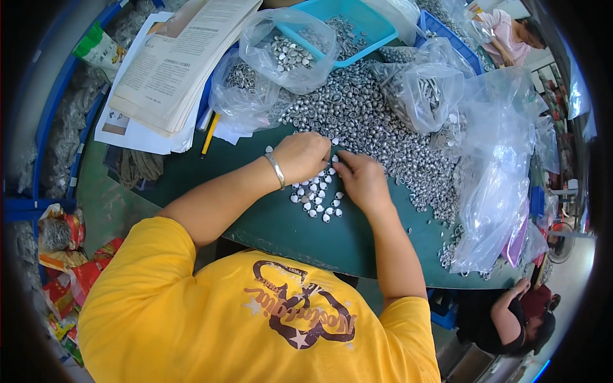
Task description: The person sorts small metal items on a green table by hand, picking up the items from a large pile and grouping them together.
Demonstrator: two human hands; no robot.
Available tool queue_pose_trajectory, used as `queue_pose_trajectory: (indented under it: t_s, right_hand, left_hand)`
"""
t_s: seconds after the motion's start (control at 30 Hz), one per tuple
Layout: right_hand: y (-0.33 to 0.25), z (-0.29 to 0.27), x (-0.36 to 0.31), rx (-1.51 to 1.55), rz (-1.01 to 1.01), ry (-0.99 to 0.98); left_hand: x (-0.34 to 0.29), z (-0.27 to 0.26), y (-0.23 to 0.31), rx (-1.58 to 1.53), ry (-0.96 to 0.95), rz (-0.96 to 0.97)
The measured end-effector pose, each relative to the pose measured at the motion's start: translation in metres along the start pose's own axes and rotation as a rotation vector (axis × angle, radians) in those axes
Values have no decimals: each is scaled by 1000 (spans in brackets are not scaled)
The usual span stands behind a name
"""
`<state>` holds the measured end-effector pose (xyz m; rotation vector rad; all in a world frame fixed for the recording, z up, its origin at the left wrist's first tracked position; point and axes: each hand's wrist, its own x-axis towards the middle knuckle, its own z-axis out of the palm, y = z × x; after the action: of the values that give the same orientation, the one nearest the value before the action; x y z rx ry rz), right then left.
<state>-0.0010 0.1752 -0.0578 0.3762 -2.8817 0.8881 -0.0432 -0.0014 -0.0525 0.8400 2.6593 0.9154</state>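
Observation:
My left hand (302,157), with a silver bangle (274,170) on its wrist, is curled closed over the green tabletop (274,220). Facing it, my right hand (365,181) has its thumb and forefinger brought together. Whatever is between the fingers of either hand is too small or hidden to make out. Between and just below the hands lie several small, flat, silvery heart-shaped metal pieces (313,205). Right behind both hands spreads a large heap of small rounded metal pieces (357,105).
Open plastic bags of metal parts (290,54) stand at the back beside a turquoise tray (387,25). Stacked printed sheets (163,70) and a yellow pen (209,136) lie at left. A large clear plastic bag (491,185) covers the right side. Other people sit beyond, at right.

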Motion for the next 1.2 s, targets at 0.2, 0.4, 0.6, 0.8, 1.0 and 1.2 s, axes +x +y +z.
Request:
queue_pose_trajectory:
  t_s: [0.2,0.4,0.6,0.8,1.0,1.2]
  right_hand:
    - [7,-2,-8,510,269,-63]
    - [7,-26,-9,1221,547,-126]
    - [-2,0,-15,84,41,27]
    - [12,-20,-31,1259,445,-101]
    - [4,-9,-32,440,242,-23]
    - [-9,-5,-28,173,8,-32]
  left_hand:
    - [-18,-21,8,-685,-42,-189]
    - [-21,-18,-17,-1097,-69,-423]
    - [-23,2,-2,70,63,55]
    - [-30,1,-8,-490,112,-4]
    - [-32,-5,5,-2030,-157,-534]
    - [-47,8,16,-1866,-214,-781]
